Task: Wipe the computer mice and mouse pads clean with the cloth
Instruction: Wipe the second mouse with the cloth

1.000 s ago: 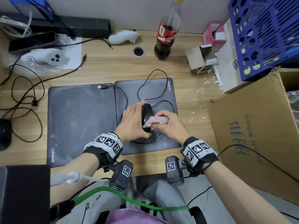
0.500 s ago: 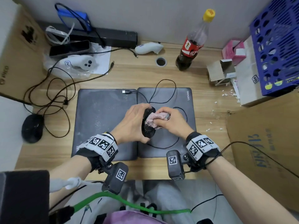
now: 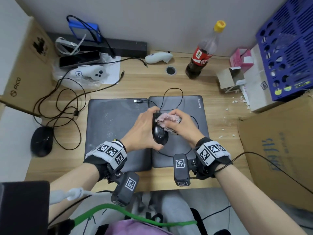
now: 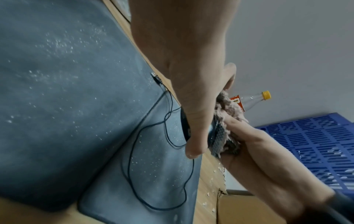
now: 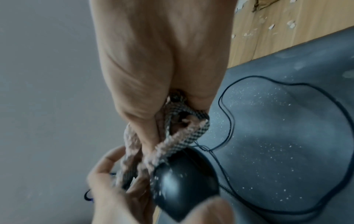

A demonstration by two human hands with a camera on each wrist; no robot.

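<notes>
"Lenovo" is being shown in white on the right mouse pad (image 3: pixel 191 131), "PICO" on the cardboard box (image 3: pixel 25 72) at left. Above that pad, a black wired mouse (image 3: pixel 160 134) is being gripped by the left hand (image 3: pixel 142 131), while a pink cloth (image 3: pixel 166 118) is being clutched against it by the right hand (image 3: pixel 182 126). White specks are being seen across the left mouse pad (image 3: pixel 115 126) and wooden desk (image 3: pixel 149 83).

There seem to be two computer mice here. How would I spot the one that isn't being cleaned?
Start at the two grey mouse pads mid-desk, then look left past their edge. The other mouse lies alone on bare wood near the desk's left edge, beside looping black cables, with no hand or cloth on it.
</notes>
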